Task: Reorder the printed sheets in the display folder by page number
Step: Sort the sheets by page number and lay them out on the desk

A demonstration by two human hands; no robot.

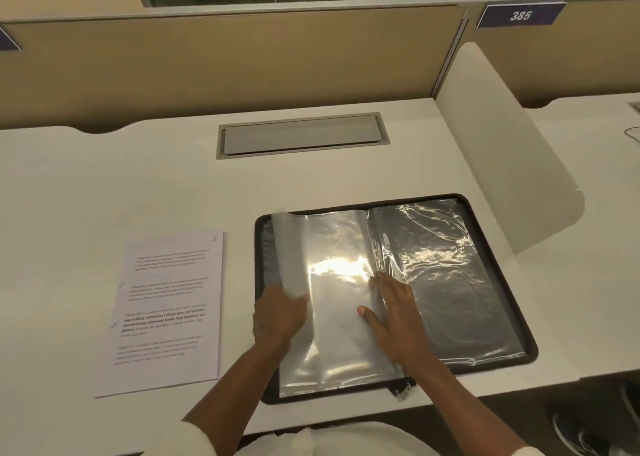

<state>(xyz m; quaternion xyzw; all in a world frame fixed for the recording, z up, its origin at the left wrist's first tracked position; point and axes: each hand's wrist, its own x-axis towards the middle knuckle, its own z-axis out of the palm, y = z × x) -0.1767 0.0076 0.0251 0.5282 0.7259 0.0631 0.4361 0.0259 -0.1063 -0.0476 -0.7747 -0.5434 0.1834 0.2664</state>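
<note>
A black display folder (519, 320) lies open on the white desk, its clear plastic sleeves shining under the light. My left hand (277, 317) grips the left edge of a white sheet (332, 337) that sits in or on the left-hand sleeve, the edge curling upward. My right hand (394, 313) lies flat with spread fingers near the folder's spine, pressing the sleeve down. The right-hand sleeve (450, 282) looks empty, with the dark cover showing through. A stack of printed sheets (166, 313) lies on the desk left of the folder, its top page marked 8.
A grey cable hatch (301, 135) is set into the desk behind the folder. A tan partition (225, 64) closes the back, and a white side divider (502, 164) stands right of the folder. Shoes (581, 435) show on the floor at lower right.
</note>
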